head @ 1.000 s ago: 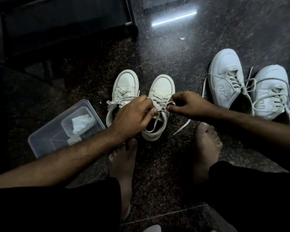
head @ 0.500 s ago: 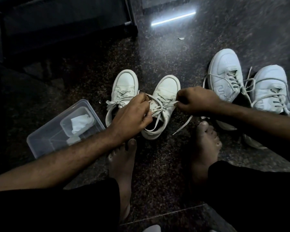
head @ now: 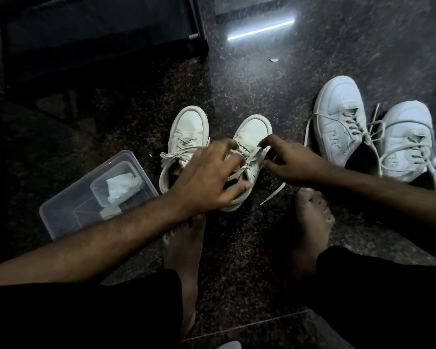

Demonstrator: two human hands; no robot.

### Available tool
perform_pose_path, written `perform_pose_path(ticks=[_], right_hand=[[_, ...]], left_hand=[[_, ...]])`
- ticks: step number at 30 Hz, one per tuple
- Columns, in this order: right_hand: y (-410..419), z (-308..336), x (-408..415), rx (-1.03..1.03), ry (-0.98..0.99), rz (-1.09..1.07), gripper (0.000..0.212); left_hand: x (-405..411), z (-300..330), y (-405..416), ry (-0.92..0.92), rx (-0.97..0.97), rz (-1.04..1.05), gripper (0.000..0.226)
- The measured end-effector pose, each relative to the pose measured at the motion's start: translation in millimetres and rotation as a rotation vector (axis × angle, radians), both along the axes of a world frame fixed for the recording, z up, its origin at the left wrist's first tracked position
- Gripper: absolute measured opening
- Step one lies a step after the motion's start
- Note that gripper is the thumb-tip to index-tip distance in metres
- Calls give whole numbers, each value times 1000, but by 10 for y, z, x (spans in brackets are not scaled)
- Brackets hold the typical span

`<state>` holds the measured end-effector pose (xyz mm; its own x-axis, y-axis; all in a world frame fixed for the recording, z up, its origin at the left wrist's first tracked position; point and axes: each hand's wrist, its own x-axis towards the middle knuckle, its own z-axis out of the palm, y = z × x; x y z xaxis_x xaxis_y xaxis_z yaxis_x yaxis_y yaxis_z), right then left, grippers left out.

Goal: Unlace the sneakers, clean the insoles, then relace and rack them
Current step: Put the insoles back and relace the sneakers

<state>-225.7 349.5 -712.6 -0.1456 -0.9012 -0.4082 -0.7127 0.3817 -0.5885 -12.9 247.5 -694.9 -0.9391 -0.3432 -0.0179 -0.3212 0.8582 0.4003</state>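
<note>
Working the lace (head: pixel 252 157) out of the cream sneaker (head: pixel 249 137) calls for steadying the shoe and drawing one crossing free per pull. The left hand (head: pixel 207 177) lies spread over the sneaker's collar, fingers loosely splayed, touching lace. Just right of that sneaker, the right hand (head: pixel 291 163) pinches a lace strand.
</note>
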Motion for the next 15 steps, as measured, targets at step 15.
perform_pose_path(ticks=[15], right_hand=[[-99, -112, 13, -38, -93, 34, 71]], left_hand=[[-199, -100, -152, -193, -115, 45, 65]])
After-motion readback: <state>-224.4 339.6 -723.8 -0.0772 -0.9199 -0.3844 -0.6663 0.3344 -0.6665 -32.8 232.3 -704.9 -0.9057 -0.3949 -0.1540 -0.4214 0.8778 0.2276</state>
